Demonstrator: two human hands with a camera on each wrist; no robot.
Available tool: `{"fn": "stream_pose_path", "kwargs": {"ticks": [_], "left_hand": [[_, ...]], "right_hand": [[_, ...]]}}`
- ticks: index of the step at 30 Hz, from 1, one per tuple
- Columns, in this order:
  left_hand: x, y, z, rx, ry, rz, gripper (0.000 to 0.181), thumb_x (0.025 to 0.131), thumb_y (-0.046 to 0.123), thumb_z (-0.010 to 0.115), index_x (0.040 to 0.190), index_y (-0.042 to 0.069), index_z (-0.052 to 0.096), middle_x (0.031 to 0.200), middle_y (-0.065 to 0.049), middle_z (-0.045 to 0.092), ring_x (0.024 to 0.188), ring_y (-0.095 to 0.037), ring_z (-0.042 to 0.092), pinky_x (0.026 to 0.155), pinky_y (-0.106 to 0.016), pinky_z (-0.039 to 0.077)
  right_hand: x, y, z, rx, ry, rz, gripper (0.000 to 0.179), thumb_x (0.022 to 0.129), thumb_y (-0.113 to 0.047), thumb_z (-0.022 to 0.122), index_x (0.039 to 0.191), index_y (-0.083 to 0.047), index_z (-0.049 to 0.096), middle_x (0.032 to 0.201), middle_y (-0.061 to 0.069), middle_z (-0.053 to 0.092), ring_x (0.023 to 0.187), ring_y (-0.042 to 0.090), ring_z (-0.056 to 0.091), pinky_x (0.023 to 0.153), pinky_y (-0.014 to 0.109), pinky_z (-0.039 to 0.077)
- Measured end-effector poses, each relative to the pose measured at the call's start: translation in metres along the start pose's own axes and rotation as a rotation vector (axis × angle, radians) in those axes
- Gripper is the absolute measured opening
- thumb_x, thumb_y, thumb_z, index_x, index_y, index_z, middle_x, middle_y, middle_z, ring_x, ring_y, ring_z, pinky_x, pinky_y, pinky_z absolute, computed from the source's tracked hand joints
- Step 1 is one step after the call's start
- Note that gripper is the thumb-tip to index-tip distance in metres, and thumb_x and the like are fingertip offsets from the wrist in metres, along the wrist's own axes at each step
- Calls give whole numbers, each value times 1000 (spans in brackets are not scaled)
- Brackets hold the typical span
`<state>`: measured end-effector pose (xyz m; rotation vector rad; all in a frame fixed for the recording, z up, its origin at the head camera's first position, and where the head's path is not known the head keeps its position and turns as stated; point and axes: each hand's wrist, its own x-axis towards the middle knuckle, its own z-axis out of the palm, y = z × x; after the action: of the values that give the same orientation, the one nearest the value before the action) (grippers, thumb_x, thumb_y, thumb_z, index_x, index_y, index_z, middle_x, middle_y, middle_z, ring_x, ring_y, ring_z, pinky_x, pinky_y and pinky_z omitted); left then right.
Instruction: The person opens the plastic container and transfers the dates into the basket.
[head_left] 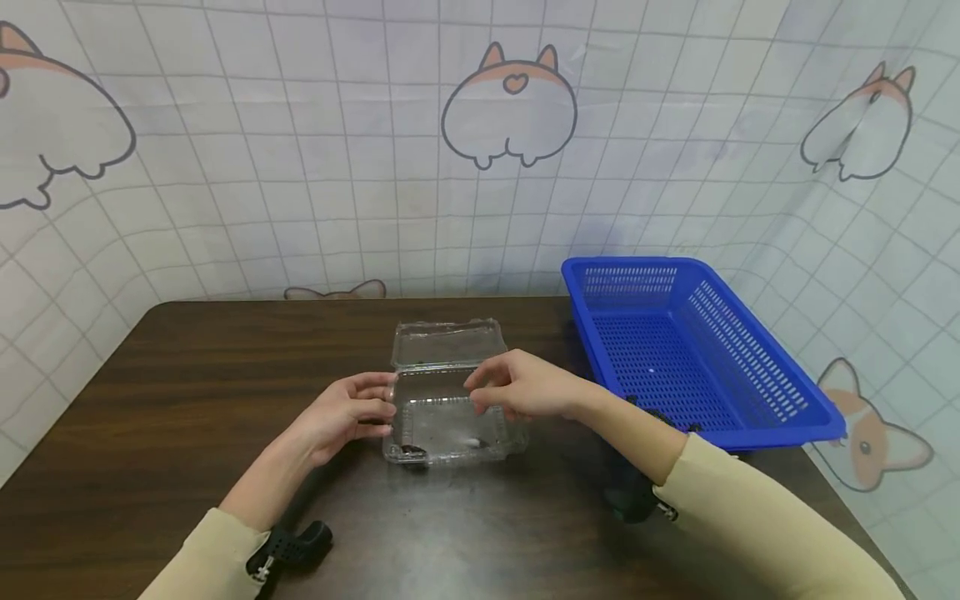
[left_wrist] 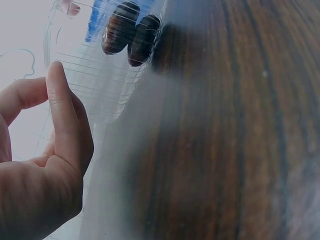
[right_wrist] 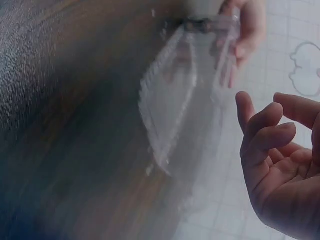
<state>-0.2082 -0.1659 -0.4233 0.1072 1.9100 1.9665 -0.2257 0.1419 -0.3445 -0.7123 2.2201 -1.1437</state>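
Note:
A clear plastic clamshell box (head_left: 442,425) stands on the table with its lid (head_left: 450,343) folded back to the far side. Dark brown, glossy oval pieces that look like dates (left_wrist: 121,27) lie side by side in it; one shows at the near left corner in the head view. My left hand (head_left: 347,418) has its fingertips against the box's left side, fingers mostly extended. Above the right part of the box hovers my right hand (head_left: 525,386), its fingers loosely bent and thumb apart. Nothing shows between those fingers in the right wrist view.
A blue perforated basket (head_left: 720,312) stands at the right, with small dark pieces (head_left: 693,427) at its near edge, partly hidden by my right forearm. Behind the dark wooden table (head_left: 225,358) hangs a white gridded cloth (head_left: 315,150) with cartoon dogs.

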Motion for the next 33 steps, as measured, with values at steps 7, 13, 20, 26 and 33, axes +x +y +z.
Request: {"fn": "stream_pose_path", "kwargs": {"ticks": [7,13,20,26,33], "left_hand": [[2,2,0,10,2,0,60,99,2,63,152,-6,37,130,-19,52,98,-23,62,83,-34,60],[5,9,-1,27,4,4,59,99,2,62,152,-6,37,129,-19,52,98,-23,61,82,-33,60],[7,8,0,12,3,-13,58,99,1,62,152,-6,37,126,-18,52,98,-22,61,80,-33,61],[7,4,2,9,5,-23,60,99,2,63,152,-5,37,131,-20,51,98,-22,61,81,-33,61],[7,2,2,9,8,-23,61,99,1,63,152,-6,36,132,-22,50,96,-21,61,80,-32,60]], "right_hand": [[21,3,17,18,-42,22,32,103,-19,64,129,-1,67,100,15,74,51,12,46,45,24,35],[37,2,29,-21,-68,11,30,100,-18,66,125,-1,69,82,12,72,49,14,48,42,23,36],[54,3,45,-69,-138,13,24,100,-18,66,117,-2,73,85,10,75,46,10,47,46,23,40],[62,7,55,-59,-195,20,19,98,-21,71,109,-7,77,77,0,70,47,9,46,47,22,40],[68,10,62,-18,-215,17,16,95,-10,73,108,-1,77,77,-4,70,52,7,48,48,19,41]]}}
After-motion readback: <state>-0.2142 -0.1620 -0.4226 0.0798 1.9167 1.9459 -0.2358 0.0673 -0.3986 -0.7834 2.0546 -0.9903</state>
